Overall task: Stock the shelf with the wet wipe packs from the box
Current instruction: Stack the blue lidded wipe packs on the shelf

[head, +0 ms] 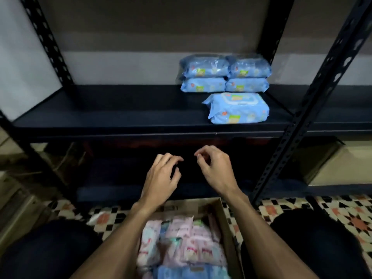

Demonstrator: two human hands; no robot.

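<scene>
Where the box lies open, pink packs fill it.

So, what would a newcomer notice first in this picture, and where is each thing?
Probably the bright blue wet wipe packs on the dark shelf: four stacked two by two at the back right, a fifth pack in front. Then the empty left hand and right hand, fingers loosely curled, hang below the shelf edge, above the cardboard box full of mostly pink packs.

Head camera, close, facing forward-down at shelf.
</scene>
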